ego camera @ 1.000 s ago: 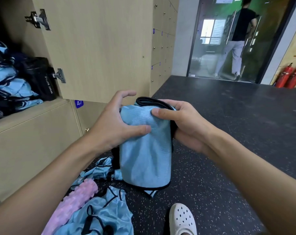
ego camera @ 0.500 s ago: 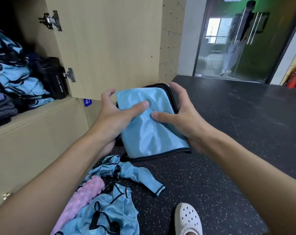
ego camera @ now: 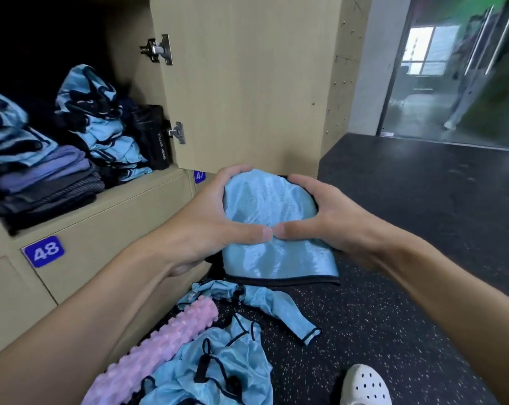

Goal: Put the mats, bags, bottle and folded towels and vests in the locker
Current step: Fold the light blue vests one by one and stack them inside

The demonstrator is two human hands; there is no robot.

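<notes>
folded vest [ego camera: 272, 223]: light blue, shiny, black trim, folded to a pad. held off the floor at centre frame, left hand [ego camera: 218, 223] at its 9 o'clock, right hand [ego camera: 326, 217] at 3, thumbs meeting on top.
open locker [ego camera: 130, 197] at 10 o'clock holds:
- stacked vests [ego camera: 101, 124]
- black bottle [ego camera: 154, 138], upright at the stack's 3
- purple and grey folded towels [ego camera: 48, 182] at its 8

floor at 6 o'clock: loose vests [ego camera: 218, 372], crumpled. pink knobbly mat roll [ego camera: 159, 349] lies touching them at their 9.
</notes>
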